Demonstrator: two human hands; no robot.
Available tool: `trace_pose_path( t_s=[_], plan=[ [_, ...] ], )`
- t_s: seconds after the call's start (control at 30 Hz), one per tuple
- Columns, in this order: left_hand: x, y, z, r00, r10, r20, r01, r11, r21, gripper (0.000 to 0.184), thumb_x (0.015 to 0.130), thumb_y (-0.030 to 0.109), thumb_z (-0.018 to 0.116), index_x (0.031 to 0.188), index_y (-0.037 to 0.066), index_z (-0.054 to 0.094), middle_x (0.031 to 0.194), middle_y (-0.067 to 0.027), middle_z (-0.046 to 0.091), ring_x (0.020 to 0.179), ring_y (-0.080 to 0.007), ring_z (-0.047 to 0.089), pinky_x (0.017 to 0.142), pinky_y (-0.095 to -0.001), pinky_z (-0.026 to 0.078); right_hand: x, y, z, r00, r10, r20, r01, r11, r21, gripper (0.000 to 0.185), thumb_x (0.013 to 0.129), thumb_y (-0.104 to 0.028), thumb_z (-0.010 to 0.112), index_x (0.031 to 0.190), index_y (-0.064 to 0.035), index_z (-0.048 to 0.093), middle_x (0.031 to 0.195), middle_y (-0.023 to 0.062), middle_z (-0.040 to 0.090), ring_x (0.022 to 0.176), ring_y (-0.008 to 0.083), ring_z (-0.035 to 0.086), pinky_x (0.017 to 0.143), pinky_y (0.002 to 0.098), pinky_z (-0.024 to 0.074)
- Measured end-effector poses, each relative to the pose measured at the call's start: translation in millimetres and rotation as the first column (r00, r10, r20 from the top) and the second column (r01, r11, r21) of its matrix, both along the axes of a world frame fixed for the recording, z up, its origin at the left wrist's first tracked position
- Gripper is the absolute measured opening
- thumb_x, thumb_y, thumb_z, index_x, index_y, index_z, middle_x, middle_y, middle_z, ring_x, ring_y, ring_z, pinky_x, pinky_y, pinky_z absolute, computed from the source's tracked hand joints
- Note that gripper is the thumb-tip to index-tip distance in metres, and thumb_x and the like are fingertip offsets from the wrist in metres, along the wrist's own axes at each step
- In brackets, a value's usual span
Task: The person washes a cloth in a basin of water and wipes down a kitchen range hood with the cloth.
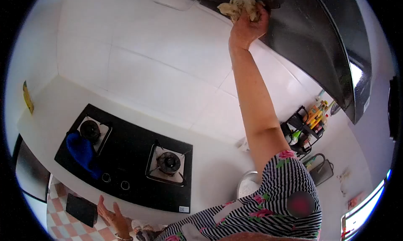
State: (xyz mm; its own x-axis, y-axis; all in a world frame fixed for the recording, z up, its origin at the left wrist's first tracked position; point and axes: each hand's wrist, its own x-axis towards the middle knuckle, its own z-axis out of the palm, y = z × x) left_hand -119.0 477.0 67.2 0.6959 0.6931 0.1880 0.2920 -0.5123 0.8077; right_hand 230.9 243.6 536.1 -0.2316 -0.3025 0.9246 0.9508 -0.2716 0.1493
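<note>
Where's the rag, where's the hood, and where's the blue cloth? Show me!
Rag (237,7): head view, on its crumpled middle.
Hood (310,39): head view, on its broad dark face.
Blue cloth (82,150): head view, on its middle, where it lies over the stove (131,152).

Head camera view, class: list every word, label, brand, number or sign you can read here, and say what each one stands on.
No text can be read.
White label on the corner of the black cooktop: too small to read.
Bottles and packs on the rack: any lettering is too small and blurred.
Pale patch on the range hood: too small to tell whether it bears text.
</note>
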Motion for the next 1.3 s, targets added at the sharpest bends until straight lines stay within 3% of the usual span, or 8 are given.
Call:
trace_pose_path(
  t_s=[0.5,0.67,0.7,0.77,1.0,1.1,1.17,1.3],
  plan=[
    [-14.8,27.6,-94.9,0.918,0.396,0.03,-0.381,0.854,0.354,0.053,0.088,0.034,0.049,0.131,0.007,0.034,0.131,-0.0161,0.036,0.121,-0.034,0.031,0.096,-0.0501,0.027,30.7,22.3,-4.7,0.933,-0.302,0.197,0.332,0.932,-0.144,0.027,0.073,-0.003,0.064,0.098,-0.0003,0.055,0.098,0.009,0.057,0.093,0.0204,0.054,0.087,0.0342,0.0414],
    [-11.0,32.2,-114.5,0.869,0.483,0.105,-0.466,0.73,0.499,0.057,0.086,0.033,0.053,0.132,0.004,0.034,0.127,-0.0204,0.04,0.112,-0.0359,0.041,0.091,-0.0491,0.034,26.3,18.2,-11.5,0.987,-0.139,0.075,0.152,0.967,-0.207,0.024,0.069,-0.007,0.068,0.091,-0.0008,0.058,0.094,0.01,0.06,0.089,0.0203,0.054,0.084,0.0319,0.0425],
    [-9.0,29.0,-113.0,0.852,0.517,0.077,-0.502,0.767,0.399,0.058,0.086,0.032,0.054,0.132,0.004,0.034,0.126,-0.0209,0.041,0.11,-0.0357,0.043,0.09,-0.0488,0.035,11.9,1.7,-8.7,0.963,-0.258,0.077,0.268,0.949,-0.168,0.027,0.069,-0.008,0.069,0.092,0.0001,0.057,0.096,0.0113,0.059,0.089,0.0214,0.055,0.084,0.0333,0.0434],
    [-5.7,22.1,-105.4,0.818,0.575,0.01,-0.565,0.801,0.196,0.058,0.085,0.029,0.057,0.132,0.003,0.034,0.123,-0.0217,0.043,0.104,-0.0352,0.047,0.088,-0.0481,0.037,-19.7,4.4,-4.3,0.965,0.217,-0.148,-0.227,0.973,-0.05,0.028,0.064,-0.006,0.066,0.09,-0.0035,0.056,0.092,0.01,0.057,0.084,0.0216,0.054,0.08,0.0336,0.0423],
    [6.7,14.8,-111.1,0.883,0.457,-0.107,-0.469,0.861,-0.196,0.071,0.088,0.042,0.048,0.141,0.008,0.014,0.14,-0.0192,0.02,0.125,-0.0346,0.025,0.102,-0.0496,0.023,29.0,39.6,-7.3,0.894,-0.379,0.241,0.43,0.876,-0.217,0.015,0.079,0.001,0.049,0.092,-0.0039,0.053,0.091,0.0117,0.053,0.078,0.0168,0.05,0.072,0.0273,0.0431],
    [20.7,12.7,-125.6,0.875,0.485,-0.003,-0.458,0.824,-0.333,0.073,0.087,0.04,0.051,0.141,0.008,0.013,0.142,-0.0187,0.016,0.129,-0.0335,0.019,0.103,-0.0463,0.023,35.3,-13.0,-5.6,0.953,-0.285,0.101,0.301,0.925,-0.23,0.028,0.074,-0.008,0.069,0.096,0.0024,0.054,0.101,0.0127,0.057,0.093,0.021,0.055,0.087,0.0315,0.0455],
    [27.9,7.6,-118.8,0.866,0.492,0.084,-0.438,0.83,-0.344,0.076,0.083,0.039,0.058,0.138,0.004,0.02,0.137,-0.0219,0.026,0.117,-0.0348,0.035,0.095,-0.0464,0.032,13.5,-17.5,-1.2,0.996,0.054,-0.075,-0.058,0.997,-0.053,0.03,0.065,-0.003,0.065,0.093,-0.0007,0.054,0.088,0.0116,0.059,0.082,0.0228,0.055,0.077,0.0349,0.0456],
    [37.4,6.0,-128.8,0.861,0.503,0.076,-0.501,0.864,-0.049,0.077,0.081,0.04,0.06,0.138,0.006,0.022,0.135,-0.023,0.03,0.114,-0.0368,0.042,0.092,-0.0486,0.038,63.6,3.2,2.7,0.995,0.09,0.034,-0.084,0.986,-0.146,0.029,0.067,-0.002,0.066,0.093,0.0002,0.054,0.098,0.0116,0.056,0.091,0.0221,0.052,0.087,0.0341,0.0401]
  ],
)
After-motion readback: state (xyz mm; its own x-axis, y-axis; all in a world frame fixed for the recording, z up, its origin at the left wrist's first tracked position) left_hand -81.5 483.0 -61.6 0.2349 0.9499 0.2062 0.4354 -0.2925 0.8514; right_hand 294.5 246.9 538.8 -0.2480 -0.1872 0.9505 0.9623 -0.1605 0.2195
